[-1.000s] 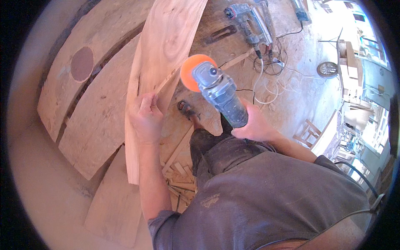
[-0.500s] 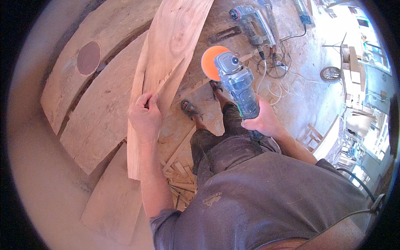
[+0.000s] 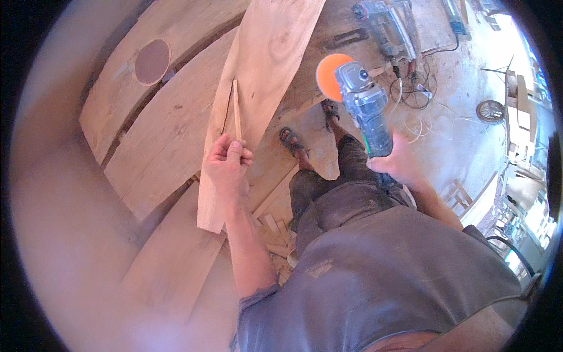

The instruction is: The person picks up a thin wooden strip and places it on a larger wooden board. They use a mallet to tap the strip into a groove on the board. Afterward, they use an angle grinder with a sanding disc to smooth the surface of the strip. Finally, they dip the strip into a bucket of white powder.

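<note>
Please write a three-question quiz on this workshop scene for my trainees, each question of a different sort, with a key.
1. Multiple choice: what does the right hand grip?
a) a hammer
b) a power tool
c) a paintbrush

2. True or false: the round brown disc lies on a plank to the left of the long board.

3. Fill in the gap: the left hand holds a thin strip of ____ between thumb and fingers.

Key:
1. b
2. True
3. wood; the thin strip lies over the long board in this view
</note>
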Available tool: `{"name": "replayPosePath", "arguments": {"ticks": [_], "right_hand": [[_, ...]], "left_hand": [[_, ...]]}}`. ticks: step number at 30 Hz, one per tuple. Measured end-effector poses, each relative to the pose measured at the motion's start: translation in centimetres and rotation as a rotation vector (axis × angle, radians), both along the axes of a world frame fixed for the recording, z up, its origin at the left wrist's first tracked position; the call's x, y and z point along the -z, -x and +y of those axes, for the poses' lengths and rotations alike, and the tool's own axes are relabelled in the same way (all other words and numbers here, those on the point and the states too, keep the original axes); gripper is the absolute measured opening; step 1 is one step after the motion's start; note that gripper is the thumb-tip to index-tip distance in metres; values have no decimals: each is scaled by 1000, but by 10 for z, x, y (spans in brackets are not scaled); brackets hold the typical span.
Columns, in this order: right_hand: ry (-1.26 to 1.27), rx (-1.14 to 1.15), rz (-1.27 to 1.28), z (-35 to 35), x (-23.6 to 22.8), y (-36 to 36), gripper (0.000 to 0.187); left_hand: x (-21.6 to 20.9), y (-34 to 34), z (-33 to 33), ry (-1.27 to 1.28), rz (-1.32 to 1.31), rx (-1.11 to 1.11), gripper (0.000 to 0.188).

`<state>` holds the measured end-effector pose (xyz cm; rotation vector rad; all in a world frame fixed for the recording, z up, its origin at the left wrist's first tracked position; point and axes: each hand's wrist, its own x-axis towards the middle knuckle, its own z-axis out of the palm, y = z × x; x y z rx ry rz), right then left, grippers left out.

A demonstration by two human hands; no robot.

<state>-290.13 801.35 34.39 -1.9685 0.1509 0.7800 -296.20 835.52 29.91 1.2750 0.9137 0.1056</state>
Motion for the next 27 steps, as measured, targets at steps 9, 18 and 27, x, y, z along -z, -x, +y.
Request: {"name": "replayPosePath", "arguments": {"ticks": [9,18,27], "right_hand": [[-59,19,-9,-2,-8,-10,59],[-100,-29,-17,-6,-11,-13,61],[-83,-61,-56,-11,-3,-17,60]], "left_hand": [[-4,6,-7,139,73,-42,23],[-4,1,-8,-181,221,91,26],[3,5,-14,-1106,290,271,20]]}}
